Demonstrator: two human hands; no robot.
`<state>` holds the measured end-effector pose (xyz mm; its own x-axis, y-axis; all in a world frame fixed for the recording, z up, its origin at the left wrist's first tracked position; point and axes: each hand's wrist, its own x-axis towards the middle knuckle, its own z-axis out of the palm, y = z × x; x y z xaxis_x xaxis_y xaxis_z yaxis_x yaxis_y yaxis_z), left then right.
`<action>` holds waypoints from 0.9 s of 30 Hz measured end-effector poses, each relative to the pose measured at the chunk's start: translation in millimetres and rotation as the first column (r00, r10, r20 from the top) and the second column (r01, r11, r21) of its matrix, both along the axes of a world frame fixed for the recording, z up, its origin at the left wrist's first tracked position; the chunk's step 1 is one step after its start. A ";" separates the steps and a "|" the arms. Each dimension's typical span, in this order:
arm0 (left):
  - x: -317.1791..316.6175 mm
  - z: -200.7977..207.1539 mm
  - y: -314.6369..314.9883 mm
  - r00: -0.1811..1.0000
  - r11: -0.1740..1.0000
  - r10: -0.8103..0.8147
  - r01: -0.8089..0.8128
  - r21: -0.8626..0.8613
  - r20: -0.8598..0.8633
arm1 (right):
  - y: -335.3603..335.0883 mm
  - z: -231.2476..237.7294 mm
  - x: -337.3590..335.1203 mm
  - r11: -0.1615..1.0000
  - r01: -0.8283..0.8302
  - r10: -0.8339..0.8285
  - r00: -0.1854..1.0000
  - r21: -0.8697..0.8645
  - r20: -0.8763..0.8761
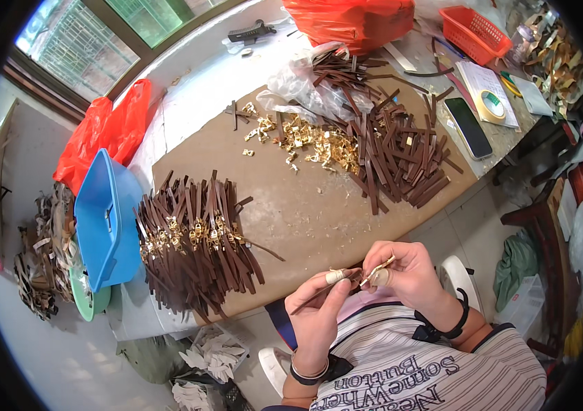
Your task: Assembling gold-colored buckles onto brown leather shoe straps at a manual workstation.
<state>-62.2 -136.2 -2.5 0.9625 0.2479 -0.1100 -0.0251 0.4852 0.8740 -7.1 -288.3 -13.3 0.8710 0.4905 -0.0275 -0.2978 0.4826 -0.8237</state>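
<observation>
Near the table's front edge, my left hand [320, 305] pinches a brown strap [310, 301] whose tail sticks out past the fingers. My right hand [408, 277] is closed on a small gold metal fitting [378, 270], held right beside the strap's end. Whether the strap passes through the fitting is hidden by my fingers. Pale wraps cover a left fingertip and the right thumb. Farther off lie a heap of loose gold fittings [308, 142] and a pile of brown straps [401, 154]. At the left, straps with gold fittings at their middles form a stack [195, 240].
A blue plastic bin [110, 219] and a green basin [92, 298] stand left of the stack. Red bags [349, 24] sit at the back. On the right are a phone [468, 128], a tape roll [490, 105] on papers and a red basket [476, 34].
</observation>
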 end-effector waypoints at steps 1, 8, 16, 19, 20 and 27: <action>0.2 -1.0 0.1 1.000 1.000 0.000 0.000 -0.001 -0.001 | 0.2 -0.1 0.0 0.999 -0.005 0.008 0.997 0.042 -0.073; 0.5 -3.7 1.8 0.999 0.999 -0.028 0.027 0.026 0.026 | -1.1 -2.9 0.7 0.999 -0.021 0.024 0.996 0.038 -0.082; 2.7 -0.4 4.5 0.995 0.997 -0.075 0.073 0.034 0.060 | 0.4 0.4 -1.1 0.986 -0.040 0.073 0.977 0.163 -0.202; 0.9 -1.1 4.0 0.997 0.995 -0.059 0.054 0.090 0.053 | 4.4 4.8 -4.4 0.999 0.033 -0.033 0.990 -0.006 -0.140; 0.3 -0.3 3.7 0.997 0.988 -0.048 0.038 0.150 0.062 | 5.3 6.4 -5.5 0.999 0.035 -0.035 0.989 -0.006 -0.140; -5.1 5.7 1.2 0.997 0.910 -0.020 -0.012 0.415 0.072 | 7.0 7.8 -6.4 0.988 0.149 -0.143 0.982 -0.040 0.124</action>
<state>-67.3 -135.0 3.2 0.9649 0.2523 0.0725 -0.0954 0.0797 0.9922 -13.5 -281.3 -5.5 0.9316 0.3583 0.0613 -0.1240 0.4717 -0.8730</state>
